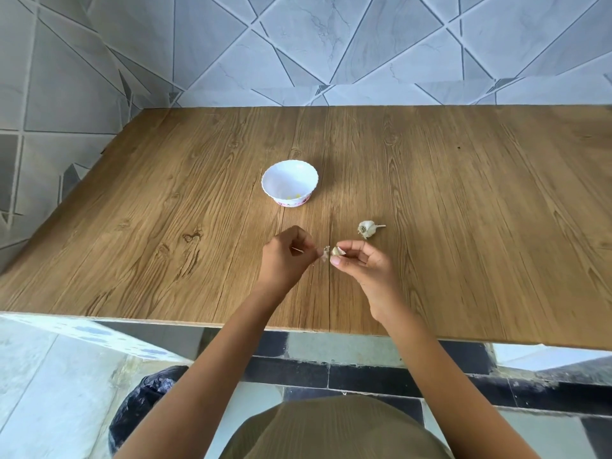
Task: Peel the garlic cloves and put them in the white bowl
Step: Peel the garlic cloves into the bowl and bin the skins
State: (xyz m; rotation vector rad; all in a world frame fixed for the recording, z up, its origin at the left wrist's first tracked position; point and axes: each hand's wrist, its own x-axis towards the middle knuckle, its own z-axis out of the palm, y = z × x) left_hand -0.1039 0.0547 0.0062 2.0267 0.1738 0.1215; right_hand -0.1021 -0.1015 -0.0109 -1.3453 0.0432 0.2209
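You're peeling a garlic clove (pixel 336 251) over the table (pixel 165 210)
Your right hand (pixel 361 264) pinches the clove between thumb and fingertips; your left hand (pixel 286 256), fingers curled, pinches the loose skin (pixel 324 254) just beside it. Garlic bulb (pixel 367 228) lies near your right hand, white bowl (pixel 281 180) stands further back

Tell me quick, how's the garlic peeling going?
Right hand pinching garlic clove; left hand pinching its skin. White bowl beyond hands, garlic bulb lying at right. Nothing in the way.
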